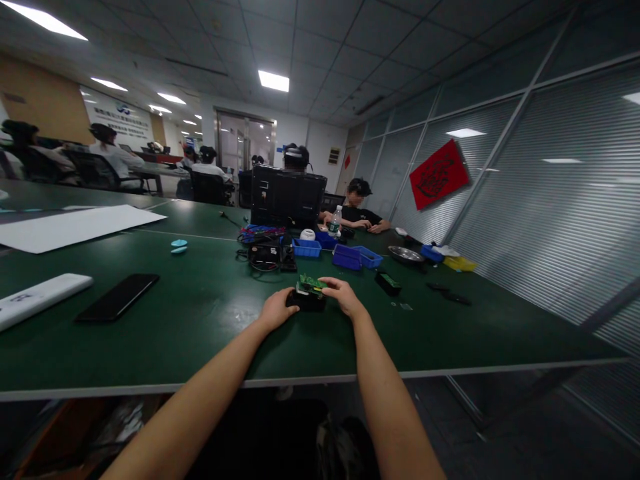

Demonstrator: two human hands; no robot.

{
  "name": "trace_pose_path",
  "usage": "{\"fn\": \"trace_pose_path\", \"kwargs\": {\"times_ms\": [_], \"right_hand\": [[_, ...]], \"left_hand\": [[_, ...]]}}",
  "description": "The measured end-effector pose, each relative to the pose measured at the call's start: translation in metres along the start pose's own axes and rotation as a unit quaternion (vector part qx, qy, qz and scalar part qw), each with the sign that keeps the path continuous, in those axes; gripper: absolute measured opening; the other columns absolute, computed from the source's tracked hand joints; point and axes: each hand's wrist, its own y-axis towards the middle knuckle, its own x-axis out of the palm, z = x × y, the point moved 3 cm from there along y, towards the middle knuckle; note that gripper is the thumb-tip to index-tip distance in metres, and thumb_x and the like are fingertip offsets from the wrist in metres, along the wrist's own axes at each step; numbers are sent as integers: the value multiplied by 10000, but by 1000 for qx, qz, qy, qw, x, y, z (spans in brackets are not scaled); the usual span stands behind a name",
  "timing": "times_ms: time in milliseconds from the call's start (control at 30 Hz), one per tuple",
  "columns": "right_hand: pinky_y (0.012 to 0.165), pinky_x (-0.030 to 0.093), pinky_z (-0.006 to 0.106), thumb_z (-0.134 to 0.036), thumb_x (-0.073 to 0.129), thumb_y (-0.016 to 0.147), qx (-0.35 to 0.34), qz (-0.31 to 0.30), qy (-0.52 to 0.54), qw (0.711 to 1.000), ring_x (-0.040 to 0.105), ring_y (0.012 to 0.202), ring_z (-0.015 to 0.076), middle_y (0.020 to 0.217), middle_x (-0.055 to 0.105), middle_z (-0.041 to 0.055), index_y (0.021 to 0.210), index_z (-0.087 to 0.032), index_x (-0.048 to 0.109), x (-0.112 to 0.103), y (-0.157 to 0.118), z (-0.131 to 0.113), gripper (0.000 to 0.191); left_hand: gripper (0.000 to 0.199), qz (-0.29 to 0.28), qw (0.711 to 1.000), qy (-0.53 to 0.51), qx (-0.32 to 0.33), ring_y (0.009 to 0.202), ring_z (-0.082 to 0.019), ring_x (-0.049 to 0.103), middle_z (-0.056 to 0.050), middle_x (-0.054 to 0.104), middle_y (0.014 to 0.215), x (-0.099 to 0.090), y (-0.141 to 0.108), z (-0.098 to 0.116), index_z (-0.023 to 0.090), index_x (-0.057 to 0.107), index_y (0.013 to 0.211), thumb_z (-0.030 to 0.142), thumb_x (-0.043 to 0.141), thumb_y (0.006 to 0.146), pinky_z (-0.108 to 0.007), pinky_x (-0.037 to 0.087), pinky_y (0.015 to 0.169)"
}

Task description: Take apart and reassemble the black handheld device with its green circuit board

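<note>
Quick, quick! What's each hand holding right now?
Left hand: closed around the left end of the black case.
Right hand: closed, fingers at the edge of the green circuit board.

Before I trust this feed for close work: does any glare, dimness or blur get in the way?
Head view: dim overall, ceiling light blown out white; head view: pale sheen on the green tabletop beside the left hand; head view: green circuit board small and soft, fine detail unreadable.
</note>
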Motion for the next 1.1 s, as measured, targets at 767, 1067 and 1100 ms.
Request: {"fn": "trace_pose_path", "kwargs": {"times_ms": [767, 1067, 1100], "right_hand": [[857, 380, 325, -299, 703, 596, 46, -42, -97, 993, 519, 924, 175, 980, 586, 38, 1083, -207, 596, 3, -3, -2, 507], [816, 398, 329, -339, 699, 609, 66, -89, -176, 978, 532, 897, 185, 1007, 598, 37, 1098, -201, 589, 6, -6, 1, 519], [808, 400, 323, -330, 706, 599, 66, -93, -187, 976, 531, 901, 187, 1008, 597, 34, 1090, -206, 593, 7, -6, 1, 519]], "left_hand": [[690, 3, 1000, 24, -7, 1056, -189, 525, -51, 567, 1181, 3, 2, -3, 213, 387, 1289, 338, 644, 661, -259, 382, 886], [699, -3, 1000, 21, -17, 1062, -208, 521, -55, 573, 1171, 0, 0, 1, 215, 379, 1294, 340, 644, 659, -280, 372, 901], [699, -5, 1000, 18, -21, 1066, -209, 519, -55, 574, 1170, 0, 0, 1, 213, 379, 1294, 336, 645, 660, -282, 369, 906]]}}
